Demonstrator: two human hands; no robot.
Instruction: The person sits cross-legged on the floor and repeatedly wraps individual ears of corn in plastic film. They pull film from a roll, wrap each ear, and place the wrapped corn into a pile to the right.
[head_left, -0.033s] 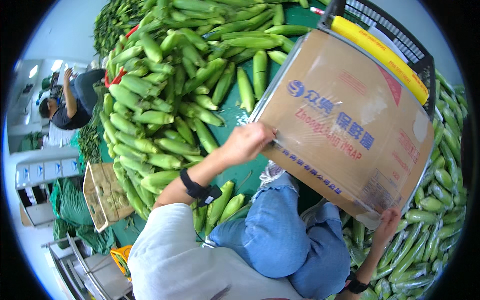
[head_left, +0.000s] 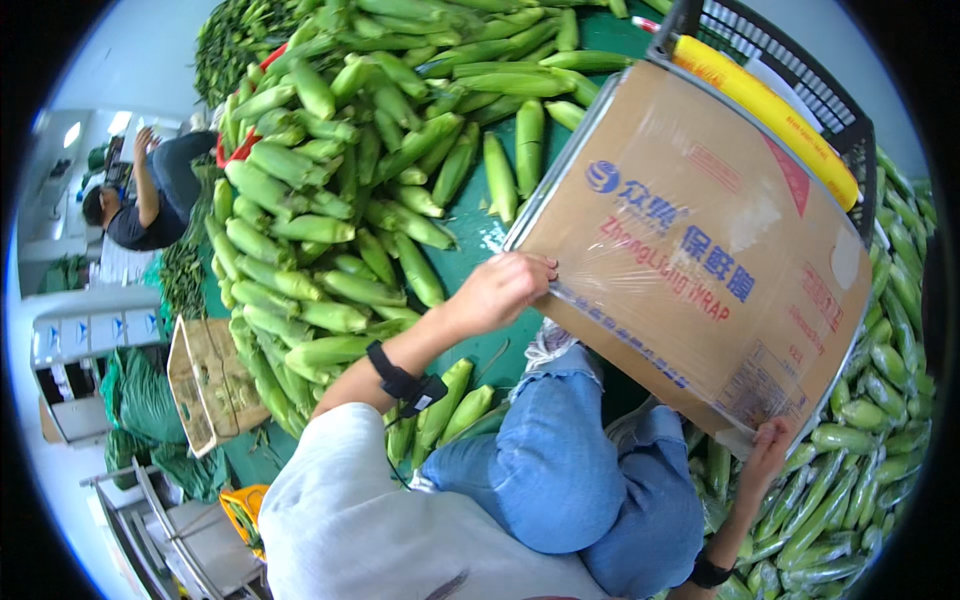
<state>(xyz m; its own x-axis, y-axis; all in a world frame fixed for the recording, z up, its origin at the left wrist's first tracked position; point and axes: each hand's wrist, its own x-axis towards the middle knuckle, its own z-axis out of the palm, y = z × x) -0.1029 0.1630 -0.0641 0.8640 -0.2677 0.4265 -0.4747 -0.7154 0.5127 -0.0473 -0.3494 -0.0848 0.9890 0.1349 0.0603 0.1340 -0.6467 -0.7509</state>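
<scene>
A sheet of clear cling film (head_left: 640, 290) lies over a board topped with brown printed cardboard (head_left: 740, 350), in front of me to the right. My left hand (head_left: 508, 285) is closed in a pinch on the film at the board's near left corner. Down at the near right corner, my right hand (head_left: 770, 445) pinches the film's other end, its fingers partly hidden. Fine creases run across the film between the two hands. A yellow roll (head_left: 770, 120) rests along the board's far edge.
Unwrapped corn in green husks (head_left: 330, 230) is heaped to the left and ahead. Film-wrapped cobs (head_left: 830, 500) are piled at the right. A black plastic crate (head_left: 850, 130) stands behind the board. A dirty beige crate (head_left: 205, 380) and a seated person (head_left: 150, 215) are at the left.
The film shows more creases and shine across the cardboard now. Both hands keep their grip, and the whole view has shifted slightly.
</scene>
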